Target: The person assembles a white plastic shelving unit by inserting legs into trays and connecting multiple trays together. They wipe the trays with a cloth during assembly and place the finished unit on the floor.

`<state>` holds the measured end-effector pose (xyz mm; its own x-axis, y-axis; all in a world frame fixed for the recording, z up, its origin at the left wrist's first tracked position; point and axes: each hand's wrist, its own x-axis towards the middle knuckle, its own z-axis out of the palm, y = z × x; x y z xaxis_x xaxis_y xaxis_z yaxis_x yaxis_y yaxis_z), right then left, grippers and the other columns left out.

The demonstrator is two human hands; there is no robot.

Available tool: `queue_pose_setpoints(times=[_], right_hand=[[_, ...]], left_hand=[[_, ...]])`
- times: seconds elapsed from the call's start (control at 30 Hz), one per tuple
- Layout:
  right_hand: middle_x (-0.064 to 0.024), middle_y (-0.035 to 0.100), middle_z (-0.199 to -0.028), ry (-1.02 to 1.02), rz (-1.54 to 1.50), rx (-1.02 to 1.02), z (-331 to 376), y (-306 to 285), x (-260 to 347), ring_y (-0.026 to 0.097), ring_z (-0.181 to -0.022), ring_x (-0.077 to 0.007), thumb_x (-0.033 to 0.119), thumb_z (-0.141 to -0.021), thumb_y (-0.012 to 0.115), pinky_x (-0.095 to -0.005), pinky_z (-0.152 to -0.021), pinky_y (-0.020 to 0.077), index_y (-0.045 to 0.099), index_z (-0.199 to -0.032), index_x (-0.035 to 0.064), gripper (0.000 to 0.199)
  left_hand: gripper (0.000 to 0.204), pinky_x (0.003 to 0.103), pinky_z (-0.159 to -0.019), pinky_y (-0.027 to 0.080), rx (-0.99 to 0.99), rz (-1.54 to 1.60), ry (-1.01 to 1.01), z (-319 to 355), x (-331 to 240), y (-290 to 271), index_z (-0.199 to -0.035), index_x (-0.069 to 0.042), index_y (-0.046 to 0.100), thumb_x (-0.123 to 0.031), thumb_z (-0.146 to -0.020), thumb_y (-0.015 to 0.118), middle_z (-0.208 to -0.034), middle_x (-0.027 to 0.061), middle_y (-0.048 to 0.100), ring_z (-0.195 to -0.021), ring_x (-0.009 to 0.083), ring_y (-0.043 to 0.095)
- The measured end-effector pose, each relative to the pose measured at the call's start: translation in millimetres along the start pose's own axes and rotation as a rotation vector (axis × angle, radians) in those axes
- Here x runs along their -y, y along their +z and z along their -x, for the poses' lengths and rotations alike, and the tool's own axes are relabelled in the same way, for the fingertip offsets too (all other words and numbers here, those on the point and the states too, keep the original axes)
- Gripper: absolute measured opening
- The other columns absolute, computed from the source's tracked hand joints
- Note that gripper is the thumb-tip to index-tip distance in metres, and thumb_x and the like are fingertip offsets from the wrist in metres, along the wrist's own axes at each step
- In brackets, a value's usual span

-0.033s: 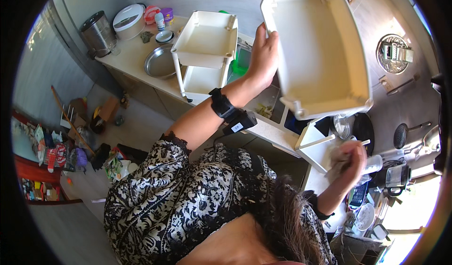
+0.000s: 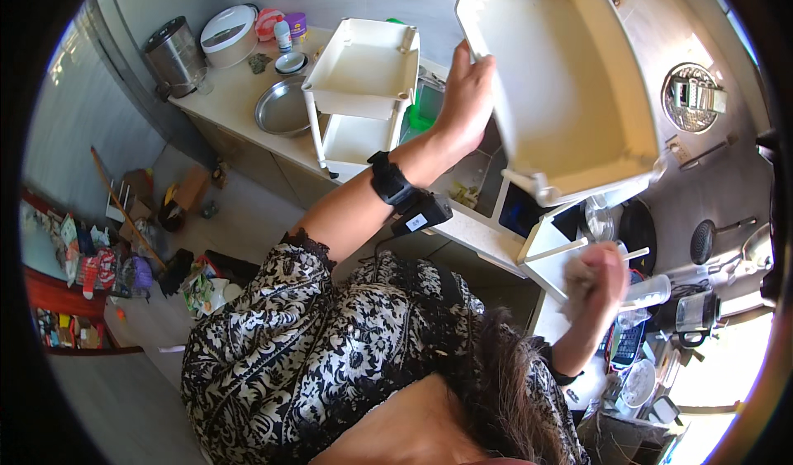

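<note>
My left hand [image 2: 467,102] grips the left edge of a cream plastic tray [image 2: 570,85], lifted and tilted up with its hollow side showing. The tray has round sockets at its corners. My right hand [image 2: 605,282] is below the tray, blurred, with its fingers closed round a crumpled greyish cloth [image 2: 578,283]. Under it, a similar white tray piece with peg legs [image 2: 549,250] rests on the counter. Left of my left hand stands a two-level white plastic rack [image 2: 359,73] on the counter.
A steel basin [image 2: 282,108], a white lidded pot [image 2: 228,35] and a steel canister [image 2: 175,52] stand on the counter [image 2: 223,102] at far left. A blender jug [image 2: 696,312] is at right. Bags and boxes lie on the floor at left.
The lifted tray has shifted slightly to the right in my left hand. My right hand with the cloth has moved a little left.
</note>
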<state>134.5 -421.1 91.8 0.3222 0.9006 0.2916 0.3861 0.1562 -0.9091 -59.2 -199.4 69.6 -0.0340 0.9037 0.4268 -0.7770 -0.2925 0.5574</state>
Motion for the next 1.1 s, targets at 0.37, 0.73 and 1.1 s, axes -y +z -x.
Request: queue_pose_setpoints(times=[0.37,0.73,1.1], right_hand=[[-0.0100,0.062,-0.073,-0.398,0.517,-0.450,-92.9,56.6,-75.4,0.058,-0.062,-0.0179,0.024,-0.097,0.058,-0.0330,-0.062,0.0487,0.061,-0.105,0.0008,0.025],[-0.0034,0.059,-0.073,-0.290,0.132,-0.413,-189.2,-11.5,-51.5,0.054,-0.065,-0.0099,0.030,-0.101,0.051,-0.0277,-0.059,0.0464,0.059,-0.089,0.0021,0.032],[0.0010,0.054,-0.069,-0.427,0.153,0.125,-286.0,82.5,-2.9,0.046,-0.061,-0.0080,0.036,-0.103,0.046,-0.0248,-0.058,0.0386,0.060,-0.075,0.0072,0.042]], left_hand=[[0.022,0.032,-0.091,0.055,0.298,0.140,-0.131,14.7,-23.3,32.9,-0.110,0.002,0.060,-0.010,-0.097,0.048,-0.109,0.0103,0.067,-0.102,0.0176,0.065],[0.023,0.029,-0.074,0.058,0.393,-0.340,0.115,-3.7,-62.6,-48.6,-0.106,-0.001,0.067,-0.019,-0.099,0.055,-0.089,0.0081,0.069,-0.078,0.0141,0.068],[0.039,0.032,-0.093,0.048,0.076,-0.383,0.139,-53.2,-73.9,-131.2,-0.132,-0.004,0.051,-0.029,-0.102,0.049,-0.123,0.0088,0.061,-0.109,0.0168,0.059]])
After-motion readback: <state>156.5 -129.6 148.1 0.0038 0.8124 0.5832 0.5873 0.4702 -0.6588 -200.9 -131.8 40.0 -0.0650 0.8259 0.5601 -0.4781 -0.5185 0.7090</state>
